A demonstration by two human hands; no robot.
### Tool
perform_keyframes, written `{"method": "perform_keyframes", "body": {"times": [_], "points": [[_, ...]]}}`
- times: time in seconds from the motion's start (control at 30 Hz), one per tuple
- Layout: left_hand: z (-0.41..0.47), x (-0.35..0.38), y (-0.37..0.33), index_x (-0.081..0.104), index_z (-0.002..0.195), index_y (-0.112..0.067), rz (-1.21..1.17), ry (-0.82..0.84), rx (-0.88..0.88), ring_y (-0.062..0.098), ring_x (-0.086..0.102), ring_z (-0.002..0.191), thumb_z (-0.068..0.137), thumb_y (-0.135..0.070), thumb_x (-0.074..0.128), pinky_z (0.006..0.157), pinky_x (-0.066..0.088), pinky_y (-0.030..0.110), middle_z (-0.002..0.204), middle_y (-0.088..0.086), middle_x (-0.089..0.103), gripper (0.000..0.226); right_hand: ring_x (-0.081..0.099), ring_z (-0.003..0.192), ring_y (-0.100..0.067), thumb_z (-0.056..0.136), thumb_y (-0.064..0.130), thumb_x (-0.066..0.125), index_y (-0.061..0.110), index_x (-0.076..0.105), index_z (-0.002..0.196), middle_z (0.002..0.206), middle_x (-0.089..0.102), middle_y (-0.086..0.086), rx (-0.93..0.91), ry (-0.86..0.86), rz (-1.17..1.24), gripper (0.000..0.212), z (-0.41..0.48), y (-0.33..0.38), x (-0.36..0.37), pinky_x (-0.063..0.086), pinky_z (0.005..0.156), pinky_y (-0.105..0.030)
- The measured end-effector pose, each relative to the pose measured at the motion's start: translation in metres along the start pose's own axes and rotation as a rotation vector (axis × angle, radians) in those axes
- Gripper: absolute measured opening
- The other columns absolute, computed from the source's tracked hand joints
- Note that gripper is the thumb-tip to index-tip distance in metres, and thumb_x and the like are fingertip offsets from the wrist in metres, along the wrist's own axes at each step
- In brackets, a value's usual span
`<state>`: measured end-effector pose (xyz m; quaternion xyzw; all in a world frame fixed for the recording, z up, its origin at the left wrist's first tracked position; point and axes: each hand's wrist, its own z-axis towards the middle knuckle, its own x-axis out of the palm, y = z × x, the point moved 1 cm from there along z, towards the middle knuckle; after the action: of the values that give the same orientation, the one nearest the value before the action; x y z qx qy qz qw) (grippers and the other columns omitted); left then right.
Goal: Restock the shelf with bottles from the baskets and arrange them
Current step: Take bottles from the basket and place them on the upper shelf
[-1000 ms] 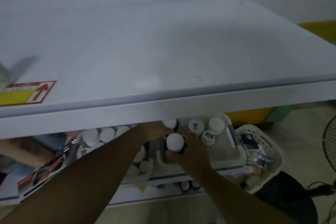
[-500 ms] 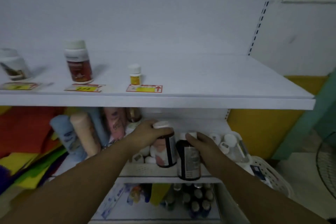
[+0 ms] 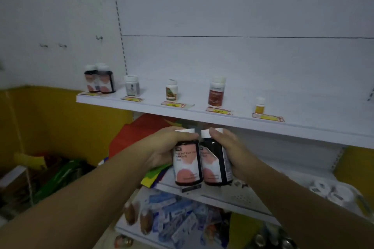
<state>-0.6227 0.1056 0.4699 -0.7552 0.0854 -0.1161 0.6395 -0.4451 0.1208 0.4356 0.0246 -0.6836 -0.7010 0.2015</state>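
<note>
Dark, white-capped, the left bottle (image 3: 187, 166) and right bottle (image 3: 214, 166) touch just below the front edge of the shelf (image 3: 263, 127), left hand (image 3: 162, 147) wrapped round one, right hand (image 3: 234, 153) round the other. Raised carelessly, a cap could clip that edge and the bottle slip.

The shelf (image 3: 303, 127) is white throughout, and the price tags (image 3: 268, 117) along its front edge are yellow with red borders. The left dark bottle (image 3: 187, 164) and right dark bottle (image 3: 214, 164) show near-black bodies, white caps and white labels bearing a salmon-pink disc. The brown-red bottle (image 3: 216, 95) is white-capped, the small bottle (image 3: 259, 106) is yellow with a white cap, and the lower wall (image 3: 60, 123) is yellow.
</note>
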Motion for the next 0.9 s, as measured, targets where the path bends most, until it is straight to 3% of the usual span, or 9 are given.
{"method": "perform_keyframes", "body": {"times": [0.07, 0.13, 0.2, 0.27, 0.4, 0.47, 0.6, 0.73, 0.9], "points": [[-0.018, -0.024, -0.013, 0.076, 0.081, -0.012, 0.028, -0.051, 0.025, 0.026, 0.071, 0.078, 0.078, -0.010, 0.068, 0.062, 0.057, 0.031, 0.088, 0.015, 0.074, 0.009, 0.068, 0.097, -0.034, 0.073, 0.036, 0.069, 0.008, 0.067, 0.108, 0.106, 0.070, -0.020, -0.007, 0.057, 0.074, 0.044, 0.012, 0.005, 0.025, 0.055, 0.079, -0.042], [-0.028, -0.047, -0.024, 0.076, 0.079, -0.014, 0.071, -0.126, 0.060, 0.029, 0.071, 0.083, 0.075, -0.014, 0.072, 0.071, 0.058, 0.038, 0.091, 0.016, 0.074, 0.006, 0.065, 0.104, -0.034, 0.078, 0.037, 0.063, 0.009, 0.066, 0.113, 0.113, 0.068, -0.018, 0.022, 0.098, 0.117, 0.044, 0.029, 0.006, 0.046, 0.054, 0.085, -0.045], [-0.032, -0.070, -0.035, 0.073, 0.083, -0.013, 0.112, -0.207, 0.098, 0.030, 0.072, 0.083, 0.062, -0.021, 0.081, 0.072, 0.058, 0.039, 0.091, 0.015, 0.075, 0.023, 0.063, 0.108, -0.036, 0.081, 0.041, 0.060, 0.012, 0.066, 0.113, 0.115, 0.067, -0.019, 0.070, 0.103, 0.109, 0.044, 0.049, 0.004, 0.068, 0.048, 0.094, -0.051], [-0.030, -0.093, -0.042, 0.068, 0.090, -0.011, 0.173, -0.308, 0.124, 0.023, 0.072, 0.072, 0.052, -0.029, 0.086, 0.060, 0.057, 0.031, 0.082, 0.010, 0.076, 0.045, 0.063, 0.108, -0.037, 0.082, 0.045, 0.059, 0.013, 0.064, 0.114, 0.114, 0.068, -0.018, 0.070, 0.088, 0.041, 0.045, 0.070, 0.005, 0.090, 0.046, 0.098, -0.054], [-0.017, -0.137, -0.058, 0.063, 0.089, -0.017, 0.329, -0.484, 0.169, 0.012, 0.071, 0.063, 0.065, -0.046, 0.077, 0.051, 0.055, 0.023, 0.071, -0.001, 0.075, 0.040, 0.070, 0.094, -0.030, 0.054, 0.063, 0.071, 0.014, 0.065, 0.104, 0.101, 0.073, -0.012, -0.080, 0.140, -0.167, 0.070, 0.114, 0.014, 0.129, 0.054, 0.086, -0.050], [-0.009, -0.160, -0.071, 0.061, 0.091, -0.021, 0.391, -0.558, 0.200, 0.007, 0.070, 0.061, 0.069, -0.052, 0.072, 0.045, 0.050, 0.018, 0.074, -0.004, 0.074, 0.040, 0.070, 0.089, -0.030, 0.049, 0.063, 0.072, 0.012, 0.065, 0.097, 0.095, 0.074, -0.013, -0.130, 0.164, -0.219, 0.071, 0.138, 0.022, 0.146, 0.055, 0.084, -0.051], [0.005, -0.204, -0.116, 0.066, 0.090, -0.022, 0.539, -0.662, 0.266, 0.016, 0.070, 0.076, 0.071, -0.064, 0.059, 0.064, 0.058, 0.033, 0.085, 0.001, 0.074, 0.047, 0.072, 0.081, -0.027, 0.050, 0.062, 0.073, 0.017, 0.068, 0.086, 0.085, 0.075, -0.010, -0.246, 0.172, -0.284, 0.058, 0.190, 0.053, 0.183, 0.058, 0.078, -0.050], [0.013, -0.253, -0.168, 0.066, 0.082, -0.022, 0.608, -0.696, 0.337, 0.019, 0.072, 0.065, 0.069, -0.066, 0.059, 0.060, 0.057, 0.033, 0.071, 0.002, 0.074, 0.046, 0.072, 0.072, -0.021, 0.054, 0.067, 0.067, 0.010, 0.069, 0.083, 0.082, 0.074, -0.011, -0.379, 0.201, -0.401, 0.064, 0.238, 0.093, 0.216, 0.058, 0.063, -0.033], [0.037, -0.319, -0.222, 0.064, 0.088, -0.021, 0.594, -0.765, 0.429, 0.013, 0.072, 0.064, 0.070, -0.051, 0.071, 0.050, 0.054, 0.025, 0.070, 0.000, 0.074, 0.036, 0.067, 0.067, -0.001, 0.067, 0.053, 0.073, 0.020, 0.070, 0.085, 0.081, 0.072, 0.007, -0.464, 0.095, -0.426, 0.038, 0.303, 0.134, 0.242, 0.047, 0.054, -0.015]]}}
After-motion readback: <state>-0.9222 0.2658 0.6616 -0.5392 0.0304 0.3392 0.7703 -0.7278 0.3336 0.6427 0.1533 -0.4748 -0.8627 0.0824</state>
